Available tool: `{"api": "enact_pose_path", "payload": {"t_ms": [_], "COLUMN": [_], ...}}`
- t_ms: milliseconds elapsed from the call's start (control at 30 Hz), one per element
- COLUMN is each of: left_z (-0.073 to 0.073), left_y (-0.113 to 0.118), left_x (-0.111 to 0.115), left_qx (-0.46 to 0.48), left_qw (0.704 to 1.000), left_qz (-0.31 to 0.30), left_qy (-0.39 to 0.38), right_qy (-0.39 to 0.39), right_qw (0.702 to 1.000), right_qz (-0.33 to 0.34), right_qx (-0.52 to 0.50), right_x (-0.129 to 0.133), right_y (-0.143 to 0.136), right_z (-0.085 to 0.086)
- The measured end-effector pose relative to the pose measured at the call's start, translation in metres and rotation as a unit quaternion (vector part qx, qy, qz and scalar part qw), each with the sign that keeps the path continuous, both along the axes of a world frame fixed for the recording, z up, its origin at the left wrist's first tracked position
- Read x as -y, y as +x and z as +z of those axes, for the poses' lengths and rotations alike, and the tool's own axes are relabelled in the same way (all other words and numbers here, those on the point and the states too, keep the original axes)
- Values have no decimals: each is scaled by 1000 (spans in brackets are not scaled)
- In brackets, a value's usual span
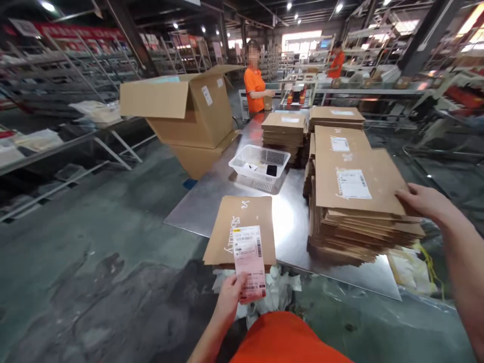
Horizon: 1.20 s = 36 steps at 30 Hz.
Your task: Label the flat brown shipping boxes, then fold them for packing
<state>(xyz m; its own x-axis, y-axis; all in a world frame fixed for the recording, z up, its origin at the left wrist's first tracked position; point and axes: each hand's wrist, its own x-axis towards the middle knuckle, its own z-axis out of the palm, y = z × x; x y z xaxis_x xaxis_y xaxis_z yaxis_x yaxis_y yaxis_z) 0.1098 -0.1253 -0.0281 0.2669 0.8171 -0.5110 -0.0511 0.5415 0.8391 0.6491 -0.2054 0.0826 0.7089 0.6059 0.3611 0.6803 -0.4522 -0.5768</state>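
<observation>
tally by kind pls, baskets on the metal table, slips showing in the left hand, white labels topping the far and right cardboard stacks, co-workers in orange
Basket: 1
Slip in the left hand: 1
White labels on cardboard stacks: 4
Co-workers in orange: 2
Total: 8

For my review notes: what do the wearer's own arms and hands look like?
The left hand and right hand are ungloved, with no watch or bracelet visible. No sleeve covers the visible part of either forearm. Plain orange clothing shows on the body.
</observation>
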Motion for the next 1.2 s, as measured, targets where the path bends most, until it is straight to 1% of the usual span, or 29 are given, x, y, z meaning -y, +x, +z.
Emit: {"api": "enact_pose_path", "payload": {"t_ms": [33,67,100,133,167,200,233,267,300,333,400,467,533,567,633,700,767,833,900,967,1033,1067,1100,1133,1200], "left_z": [0,0,0,1,2,4,6,9,14,19,30,39,42,40,31,15,-5,-26,-44,-56,-56,-53,-47,-41,-29], "left_y": [5,10,14,18,20,21,21,20,17,14,8,3,1,0,-3,-11,-24,-42,-63,-85,-102,-108,-112,-113,-109], "left_x": [3,6,9,10,11,12,12,10,8,5,-4,-17,-32,-39,-51,-58,-59,-48,-29,-7,6,5,-1,-12,-41], "left_qx": [-13,-29,-45,-60,-72,-82,-90,-93,-87,-70,-24,-14,-52,-73,-102,-117,-130,-145,-157,-154,-152,-156,-164,-172,-185], "left_qw": [1000,999,998,996,995,992,990,988,987,987,986,982,979,977,975,976,982,987,987,987,988,988,986,981,969], "left_qz": [-6,-13,-22,-31,-44,-59,-72,-85,-90,-87,-47,8,48,61,77,86,79,55,19,-20,-29,-12,20,57,107], "left_qy": [9,23,39,52,61,70,79,88,100,117,158,189,193,190,182,161,110,49,-5,-42,-30,-4,29,64,122], "right_qy": [-11,-7,10,37,51,41,17,-8,-33,-52,-74,-75,-62,-54,-43,-36,-46,-79,-122,-145,-151,-152,-151,-147,-132], "right_qw": [999,999,997,985,957,907,856,818,792,782,779,774,777,784,797,814,847,875,882,886,896,900,901,898,881], "right_qz": [-15,-4,50,164,283,407,499,550,579,586,577,577,578,574,568,557,523,477,450,431,403,394,390,397,438], "right_qx": [27,44,60,27,-35,-95,-134,-166,-190,-208,-236,-249,-241,-231,-201,-160,-86,3,69,96,109,110,112,114,123], "right_x": [-7,-17,-29,-43,-57,-70,-81,-90,-96,-101,-106,-109,-113,-117,-130,-155,-188,-223,-250,-265,-268,-266,-262,-255,-236], "right_y": [-9,-30,-60,-97,-137,-177,-215,-249,-277,-299,-329,-345,-356,-360,-367,-372,-371,-365,-357,-353,-357,-364,-373,-385,-409], "right_z": [5,8,9,7,3,-3,-11,-21,-32,-43,-65,-81,-92,-96,-105,-115,-125,-131,-133,-132,-132,-133,-135,-138,-145]}}
